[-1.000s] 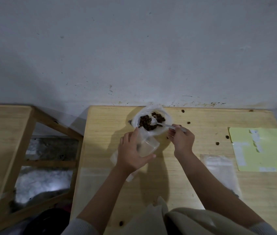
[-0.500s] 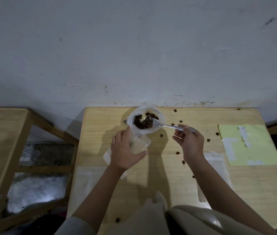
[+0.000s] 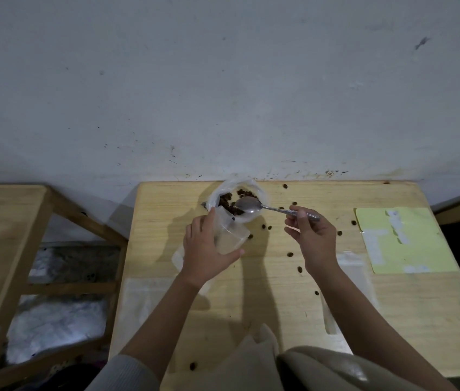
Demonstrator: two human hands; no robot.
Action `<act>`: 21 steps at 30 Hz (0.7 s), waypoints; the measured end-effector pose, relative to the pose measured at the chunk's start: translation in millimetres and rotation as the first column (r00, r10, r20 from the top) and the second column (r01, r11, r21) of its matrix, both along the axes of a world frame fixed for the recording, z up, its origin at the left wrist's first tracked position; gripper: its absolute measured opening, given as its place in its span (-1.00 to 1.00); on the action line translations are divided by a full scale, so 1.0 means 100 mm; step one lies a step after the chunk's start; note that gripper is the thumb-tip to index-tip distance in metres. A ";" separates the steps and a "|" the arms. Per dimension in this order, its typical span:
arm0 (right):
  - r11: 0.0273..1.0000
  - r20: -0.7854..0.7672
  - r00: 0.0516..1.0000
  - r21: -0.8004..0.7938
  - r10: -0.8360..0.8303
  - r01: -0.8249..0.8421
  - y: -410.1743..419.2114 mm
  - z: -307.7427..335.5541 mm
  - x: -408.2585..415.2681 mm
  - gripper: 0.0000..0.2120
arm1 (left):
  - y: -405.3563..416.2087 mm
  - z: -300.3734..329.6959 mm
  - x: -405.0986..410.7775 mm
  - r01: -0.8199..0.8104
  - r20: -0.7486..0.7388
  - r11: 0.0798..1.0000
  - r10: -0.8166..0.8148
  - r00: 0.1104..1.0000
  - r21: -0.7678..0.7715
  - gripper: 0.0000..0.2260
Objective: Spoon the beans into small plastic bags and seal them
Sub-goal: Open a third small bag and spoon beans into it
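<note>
At the far edge of the bench [image 3: 392, 300], the scooping step is in hand: the right hand [image 3: 312, 239] pinches the handle of the spoon [image 3: 268, 208], whose bowl sits empty-looking over the beans [image 3: 230, 204] in the large bag [image 3: 235, 201]. The left hand [image 3: 204, 253], fingers curled, holds a small plastic bag [image 3: 230, 235] open, mouth tilted toward the supply, just beside it. Next move, as judged: dip, load, and carry a level spoonful across without adding to the spilled beans [image 3: 290, 254].
</note>
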State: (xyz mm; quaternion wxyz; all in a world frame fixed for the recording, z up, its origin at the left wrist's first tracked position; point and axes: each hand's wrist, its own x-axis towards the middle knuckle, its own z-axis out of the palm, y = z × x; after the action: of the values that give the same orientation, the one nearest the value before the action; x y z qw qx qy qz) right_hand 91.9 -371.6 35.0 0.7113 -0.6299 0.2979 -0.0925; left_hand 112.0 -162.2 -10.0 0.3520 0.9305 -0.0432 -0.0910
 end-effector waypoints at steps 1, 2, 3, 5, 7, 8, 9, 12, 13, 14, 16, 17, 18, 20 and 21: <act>1.000 -0.007 1.000 -0.012 -0.014 0.014 0.01 -0.02 0.01 -0.80 | 0.00 -0.01 -0.02 0.001 -0.009 1.000 -0.001 1.000 -0.004 -0.02; 0.999 -0.011 1.000 -0.028 -0.027 0.026 0.01 -0.03 0.01 -0.81 | -0.01 -0.01 -0.04 0.000 -0.013 1.000 0.000 1.000 -0.009 -0.02; 0.998 -0.014 0.999 -0.048 -0.032 0.032 0.02 -0.05 0.02 -0.82 | -0.01 -0.01 -0.05 -0.004 -0.019 1.000 0.004 1.000 -0.014 -0.01; 0.996 -0.027 0.999 -0.087 -0.038 0.036 0.03 -0.10 0.04 -0.83 | -0.03 -0.01 -0.08 -0.008 -0.035 1.000 0.007 0.999 -0.027 -0.01; 0.991 -0.049 0.998 -0.127 -0.038 0.032 0.06 -0.15 0.06 -0.82 | -0.05 0.00 -0.13 -0.004 -0.044 0.999 0.002 0.999 -0.042 0.00; 0.989 -0.064 0.997 -0.148 -0.032 0.022 0.07 -0.18 0.07 -0.81 | -0.05 0.00 -0.15 0.000 -0.046 0.999 -0.002 0.999 -0.051 0.00; 0.985 -0.081 0.996 -0.170 -0.022 0.008 0.09 -0.22 0.09 -0.81 | -0.05 0.00 -0.17 0.005 -0.046 0.998 -0.008 0.999 -0.060 0.00; 0.982 -0.147 0.989 -0.186 -0.005 -0.023 0.18 -0.32 0.16 -0.79 | -0.05 -0.03 -0.18 0.015 -0.051 0.997 -0.019 0.998 -0.081 0.00; 0.985 -0.174 0.985 -0.174 -0.010 -0.020 0.22 -0.35 0.19 -0.78 | -0.05 -0.04 -0.17 0.014 -0.056 0.996 -0.019 0.998 -0.084 0.00; 0.988 -0.201 0.979 -0.151 -0.019 -0.012 0.25 -0.37 0.21 -0.78 | -0.04 -0.04 -0.15 0.013 -0.059 0.996 -0.018 0.998 -0.088 0.00; 0.997 -0.248 0.968 -0.077 -0.047 0.029 0.31 -0.38 0.24 -0.80 | -0.04 -0.04 -0.12 0.012 -0.062 0.996 -0.018 0.998 -0.093 0.00; 0.998 -0.269 0.961 -0.043 -0.063 0.054 0.33 -0.38 0.25 -0.80 | -0.04 -0.04 -0.12 0.011 -0.062 0.996 -0.016 0.998 -0.092 0.00; 0.997 -0.287 0.955 -0.016 -0.080 0.078 0.34 -0.38 0.26 -0.81 | -0.04 -0.04 -0.12 0.009 -0.062 0.996 -0.015 0.998 -0.089 0.00; 0.992 -0.309 0.945 0.028 -0.106 0.120 0.34 -0.38 0.26 -0.82 | -0.04 -0.04 -0.12 0.003 -0.063 0.996 -0.008 0.998 -0.087 0.00; 0.989 -0.314 0.942 0.048 -0.118 0.140 0.33 -0.38 0.26 -0.82 | -0.05 -0.04 -0.12 0.001 -0.059 0.996 -0.006 0.998 -0.086 0.00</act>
State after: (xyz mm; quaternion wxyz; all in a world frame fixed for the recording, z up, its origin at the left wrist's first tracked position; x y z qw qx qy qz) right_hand 117.8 -338.1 -2.9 0.6697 -0.5905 0.4495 -0.0283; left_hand 99.5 -166.9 -14.2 0.3927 0.9114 -0.0383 -0.1171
